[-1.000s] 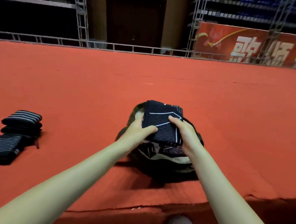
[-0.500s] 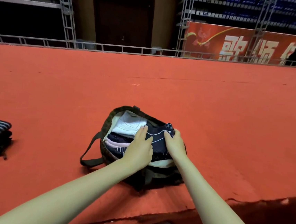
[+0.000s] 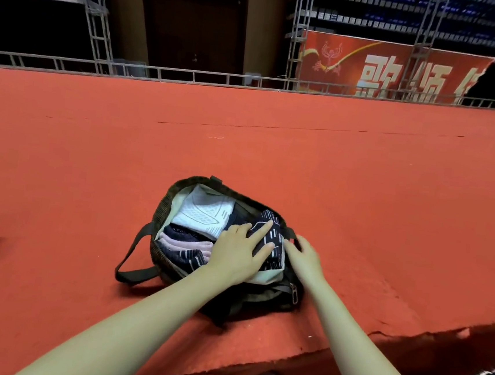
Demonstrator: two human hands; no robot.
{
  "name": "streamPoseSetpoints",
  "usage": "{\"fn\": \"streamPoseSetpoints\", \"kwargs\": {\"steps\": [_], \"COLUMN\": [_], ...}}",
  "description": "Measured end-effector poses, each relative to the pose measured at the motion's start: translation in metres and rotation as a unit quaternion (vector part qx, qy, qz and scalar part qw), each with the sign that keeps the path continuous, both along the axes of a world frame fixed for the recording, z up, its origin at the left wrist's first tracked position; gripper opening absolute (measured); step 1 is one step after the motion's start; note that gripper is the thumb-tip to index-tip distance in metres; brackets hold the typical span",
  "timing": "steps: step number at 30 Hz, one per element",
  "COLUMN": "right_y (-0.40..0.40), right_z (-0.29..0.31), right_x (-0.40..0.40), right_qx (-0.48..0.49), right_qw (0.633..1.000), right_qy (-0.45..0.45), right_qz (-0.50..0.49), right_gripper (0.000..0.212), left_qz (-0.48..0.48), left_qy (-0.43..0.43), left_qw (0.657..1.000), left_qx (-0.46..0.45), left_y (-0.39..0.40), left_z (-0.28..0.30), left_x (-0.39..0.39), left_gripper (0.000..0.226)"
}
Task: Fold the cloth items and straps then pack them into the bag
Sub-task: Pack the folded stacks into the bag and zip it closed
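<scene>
- Pressing flat, the left hand (image 3: 238,254) is spreading straight fingers over a dark folded cloth (image 3: 273,238) inside the open bag (image 3: 162,209).
- Resting on the bag's right rim, the right hand (image 3: 304,258) is lying relaxed — holding nothing.

A single head-worn wide-angle view looks forward and down from close above the open dark olive fabric bag (image 3: 164,209) on the wide orange-red carpeted platform (image 3: 361,183)
</scene>
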State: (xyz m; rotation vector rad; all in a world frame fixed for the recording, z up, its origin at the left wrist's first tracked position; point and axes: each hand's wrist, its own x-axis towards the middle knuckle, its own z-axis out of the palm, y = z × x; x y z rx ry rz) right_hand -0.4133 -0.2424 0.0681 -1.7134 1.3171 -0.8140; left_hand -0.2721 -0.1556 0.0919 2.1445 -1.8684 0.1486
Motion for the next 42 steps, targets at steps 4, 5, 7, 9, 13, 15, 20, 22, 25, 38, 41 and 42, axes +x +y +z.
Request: {"fn": "streamPoseSetpoints", "kwargs": {"steps": [4, 5, 7, 9, 13, 15, 20, 22, 25, 38, 41, 42], "right_y": [0.004, 0.003, 0.000, -0.001, 0.004, 0.009, 0.030, 0.050, 0.082, 0.242, 0.259, 0.263], "right_z": [-0.007, -0.005, 0.003, 0.014, 0.026, 0.025, 0.032, 0.040, 0.050, -0.016, -0.025, -0.027], "right_x": [-0.014, -0.016, -0.017, -0.019, -0.021, -0.020, -0.012, 0.004, 0.045, 0.301, 0.351, 0.367], "right_qx": [0.051, 0.040, 0.031, 0.020, 0.003, -0.009, -0.204, -0.295, -0.378, -0.054, 0.001, 0.026], "right_qw": [0.995, 0.995, 0.995, 0.993, 0.989, 0.990, 0.975, 0.954, 0.924, 0.926, 0.929, 0.930], "right_qy": [-0.081, -0.085, -0.095, -0.118, -0.148, -0.143, 0.001, -0.005, -0.023, -0.086, -0.050, -0.040], "right_qz": [0.028, 0.022, 0.019, 0.009, 0.002, -0.008, -0.085, -0.054, 0.051, 0.364, 0.368, 0.366], "right_gripper": [0.022, 0.023, 0.024, 0.022, 0.016, 0.012, 0.030, 0.030, 0.033, 0.023, 0.023, 0.025], "left_qz": [0.006, 0.008, 0.007, 0.002, 0.007, -0.012, -0.137, -0.089, -0.042, 0.372, 0.479, 0.503], "left_qy": [0.000, -0.001, -0.007, -0.022, -0.047, -0.013, 0.285, 0.332, 0.323, 0.243, 0.223, 0.232], "left_qw": [1.000, 1.000, 1.000, 1.000, 0.998, 0.999, 0.945, 0.924, 0.919, 0.863, 0.823, 0.807], "left_qx": [0.014, 0.014, 0.010, 0.007, 0.028, 0.049, -0.082, -0.166, -0.220, -0.240, -0.210, -0.203], "left_y": [0.000, 0.001, 0.001, 0.002, -0.002, -0.005, 0.027, 0.055, 0.096, 0.286, 0.316, 0.322], "left_z": [0.000, 0.000, -0.001, -0.002, 0.000, 0.004, 0.024, 0.034, 0.041, 0.004, -0.008, -0.010], "left_x": [-0.003, -0.004, -0.004, -0.001, -0.002, 0.003, 0.041, 0.062, 0.106, 0.317, 0.358, 0.369], "left_gripper": [0.055, 0.054, 0.053, 0.052, 0.049, 0.048, 0.038, 0.041, 0.036, 0.033, 0.047, 0.051]}}
